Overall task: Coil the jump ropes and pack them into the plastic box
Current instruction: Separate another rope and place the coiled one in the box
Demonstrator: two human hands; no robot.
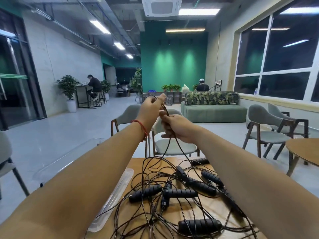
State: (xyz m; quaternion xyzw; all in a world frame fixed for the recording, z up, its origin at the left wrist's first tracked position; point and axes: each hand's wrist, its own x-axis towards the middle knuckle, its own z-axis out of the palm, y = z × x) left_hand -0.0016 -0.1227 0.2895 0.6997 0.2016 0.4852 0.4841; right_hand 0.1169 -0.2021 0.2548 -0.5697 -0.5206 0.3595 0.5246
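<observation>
A tangle of black jump ropes [155, 176] with several ribbed black handles [180, 193] lies on the wooden table [193, 211]. Both arms are raised above it. My left hand [151, 109] pinches a thin black cord high up, with the strand looping over its fingers. Just below and to the right, my right hand [174, 128] grips the same cord, which hangs down from it into the pile. A clear plastic box [76, 156] stands at the table's left edge, partly hidden behind my left forearm.
A clear plastic lid [119, 185] lies flat on the table beside the box. Grey chairs [172, 145] stand beyond the table's far edge. A round wooden table [303, 150] is at the right. Seated people are far back in the room.
</observation>
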